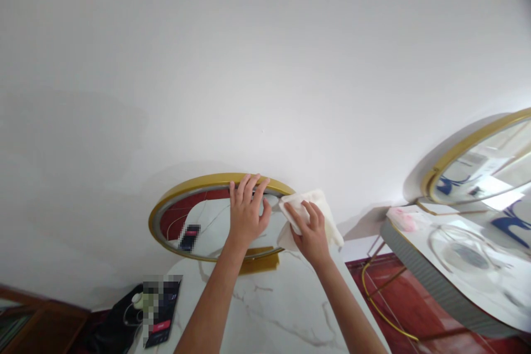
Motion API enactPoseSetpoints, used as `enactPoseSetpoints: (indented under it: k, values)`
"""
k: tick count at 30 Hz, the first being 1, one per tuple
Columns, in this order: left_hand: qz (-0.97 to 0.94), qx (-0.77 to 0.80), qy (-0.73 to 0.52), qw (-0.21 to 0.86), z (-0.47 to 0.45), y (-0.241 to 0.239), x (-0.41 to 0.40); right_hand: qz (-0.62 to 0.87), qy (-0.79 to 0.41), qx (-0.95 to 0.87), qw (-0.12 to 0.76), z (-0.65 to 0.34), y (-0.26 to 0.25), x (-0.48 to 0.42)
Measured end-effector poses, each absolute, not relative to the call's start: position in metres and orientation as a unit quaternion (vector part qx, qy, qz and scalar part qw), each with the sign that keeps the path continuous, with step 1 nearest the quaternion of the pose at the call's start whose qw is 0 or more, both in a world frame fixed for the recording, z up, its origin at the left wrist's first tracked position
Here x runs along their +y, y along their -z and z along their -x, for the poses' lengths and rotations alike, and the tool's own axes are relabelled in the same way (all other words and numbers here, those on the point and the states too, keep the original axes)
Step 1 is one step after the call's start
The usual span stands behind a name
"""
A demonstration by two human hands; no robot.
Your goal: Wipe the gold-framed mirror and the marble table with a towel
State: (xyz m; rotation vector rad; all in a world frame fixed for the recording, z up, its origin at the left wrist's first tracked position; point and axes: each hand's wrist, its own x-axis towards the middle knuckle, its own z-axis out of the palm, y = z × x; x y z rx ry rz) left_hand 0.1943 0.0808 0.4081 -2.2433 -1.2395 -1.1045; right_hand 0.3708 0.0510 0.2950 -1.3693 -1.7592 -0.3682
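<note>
Both hands work at a round gold-framed mirror standing on a marble table against a white wall. Left hand lies open, fingers spread over the frame's top edge, thumb on the glass. Just beside it, the right hand grasps a white cloth bunched against the mirror's right rim. Far right, well apart, a second mirror stands on another table.
</note>
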Motion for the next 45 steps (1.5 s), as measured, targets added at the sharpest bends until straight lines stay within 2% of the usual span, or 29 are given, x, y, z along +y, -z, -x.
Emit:
enactPoseSetpoints:
  k: [5,11,20,23,32,37,39,41,43,45]
  values:
    - [0.792,-0.440,0.386,0.172,-0.193,-0.409,0.080,0.558,0.163,-0.690,0.431,-0.375,-0.266,0.050]
    - [0.788,-0.441,0.395,0.170,-0.197,-0.408,0.081,0.592,0.150,-0.691,0.387,-0.382,-0.235,0.039]
    - [0.788,-0.447,0.388,0.168,-0.196,-0.408,0.080,0.575,0.207,-0.707,0.358,-0.356,-0.305,0.048]
    - [0.791,-0.448,0.380,0.172,-0.194,-0.409,0.080,0.571,0.229,-0.698,0.366,-0.349,-0.310,0.051]
    - [0.811,-0.444,0.342,0.167,-0.194,-0.421,0.074,0.602,0.178,-0.716,0.305,-0.363,-0.235,0.040]
    - [0.804,-0.423,0.394,0.143,-0.190,-0.407,0.066,0.591,0.157,-0.726,0.315,-0.371,-0.225,0.028]
    - [0.801,-0.405,0.431,0.091,-0.189,-0.380,0.058,0.595,0.162,-0.705,0.350,-0.374,-0.229,0.026]
    - [0.798,-0.393,0.455,-0.034,-0.191,-0.338,0.048,0.601,0.165,-0.686,0.375,-0.378,-0.233,0.028]
    - [0.723,-0.421,0.480,-0.264,-0.196,-0.283,0.038,0.601,0.161,-0.685,0.378,-0.381,-0.232,0.030]
    - [0.492,-0.469,0.494,-0.542,-0.204,-0.227,0.030,0.599,0.149,-0.697,0.364,-0.382,-0.227,0.032]
